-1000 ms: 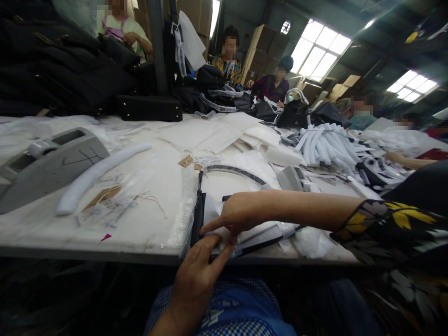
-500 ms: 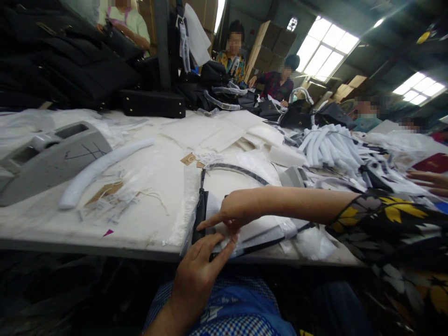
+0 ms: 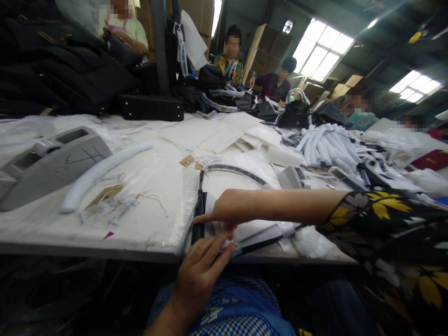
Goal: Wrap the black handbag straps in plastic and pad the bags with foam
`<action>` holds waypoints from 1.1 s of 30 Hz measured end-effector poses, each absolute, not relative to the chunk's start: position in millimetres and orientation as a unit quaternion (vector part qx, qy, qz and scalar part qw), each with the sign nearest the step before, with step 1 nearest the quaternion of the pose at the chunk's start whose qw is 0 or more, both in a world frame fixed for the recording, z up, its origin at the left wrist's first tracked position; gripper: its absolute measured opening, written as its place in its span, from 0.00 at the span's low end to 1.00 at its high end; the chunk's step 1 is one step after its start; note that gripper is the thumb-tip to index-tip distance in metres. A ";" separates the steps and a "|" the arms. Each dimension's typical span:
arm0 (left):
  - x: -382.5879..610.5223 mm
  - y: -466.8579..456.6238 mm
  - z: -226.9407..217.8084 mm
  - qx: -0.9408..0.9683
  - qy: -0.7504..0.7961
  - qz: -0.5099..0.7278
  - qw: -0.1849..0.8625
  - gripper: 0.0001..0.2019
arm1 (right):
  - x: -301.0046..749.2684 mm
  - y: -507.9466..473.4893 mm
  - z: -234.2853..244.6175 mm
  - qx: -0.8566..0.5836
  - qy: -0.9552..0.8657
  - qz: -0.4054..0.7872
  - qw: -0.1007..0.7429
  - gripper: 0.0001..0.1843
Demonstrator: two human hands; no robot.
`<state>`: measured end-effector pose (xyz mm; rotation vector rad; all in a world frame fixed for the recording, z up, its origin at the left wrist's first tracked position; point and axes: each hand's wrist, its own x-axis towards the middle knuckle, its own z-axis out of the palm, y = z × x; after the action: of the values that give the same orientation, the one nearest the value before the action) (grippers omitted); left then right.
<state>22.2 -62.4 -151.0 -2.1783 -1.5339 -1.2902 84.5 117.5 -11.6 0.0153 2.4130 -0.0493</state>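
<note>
A black handbag [image 3: 198, 231] lies at the table's front edge, with white sheet and clear plastic over it. Its arched handle [image 3: 241, 171] is wrapped in clear film and points away from me. My right hand [image 3: 224, 207] reaches in from the right; its index finger stretches onto the bag's black left edge. Its other fingers are curled, and what they hold is hidden. Coming from below, my left hand [image 3: 201, 266] has thumb and fingertips pinched on a shiny bit of clear plastic [image 3: 231, 241], close to the right thumb.
A grey tape dispenser [image 3: 77, 149] and a white curved foam tube [image 3: 101, 175] lie at left, near tags [image 3: 117, 200]. White sheets [image 3: 220, 130] and a heap of white tubes [image 3: 325, 147] lie beyond. Black bags [image 3: 150, 107] stand behind; people [image 3: 229, 60] work across the table.
My right index finger has slid slightly left along the bag's edge. My left fingertips have drawn closer to the right hand. The bag stays in place.
</note>
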 end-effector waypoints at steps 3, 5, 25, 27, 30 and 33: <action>21.4 -62.4 -150.0 -0.745 -0.505 -0.428 0.084 0.19 | 79.7 122.9 -12.2 -0.039 0.940 0.007 0.338 0.47; 20.6 -61.8 -148.3 -0.744 -0.508 -0.426 0.083 0.19 | 78.1 130.5 -14.9 -0.066 0.943 0.003 0.326 0.46; 27.6 -60.4 -138.0 -0.726 -0.548 -0.408 0.081 0.18 | 136.1 181.9 -52.2 0.243 0.935 -0.260 -0.001 0.37; 27.9 -60.3 -140.8 -0.723 -0.542 -0.417 0.096 0.18 | 140.9 170.1 -58.4 0.237 0.920 -0.311 0.037 0.44; 25.7 -59.9 -149.1 -0.730 -0.532 -0.412 0.119 0.19 | 136.7 162.2 -69.4 0.278 0.885 -0.358 0.107 0.49; 21.4 -58.2 -157.0 -0.746 -0.525 -0.388 0.132 0.20 | 126.5 167.6 -78.7 0.327 0.845 -0.408 0.110 0.46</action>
<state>21.4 -58.2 -157.0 -2.1667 -1.5228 -1.1253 126.5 167.6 -78.7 0.9622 2.4835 -1.1982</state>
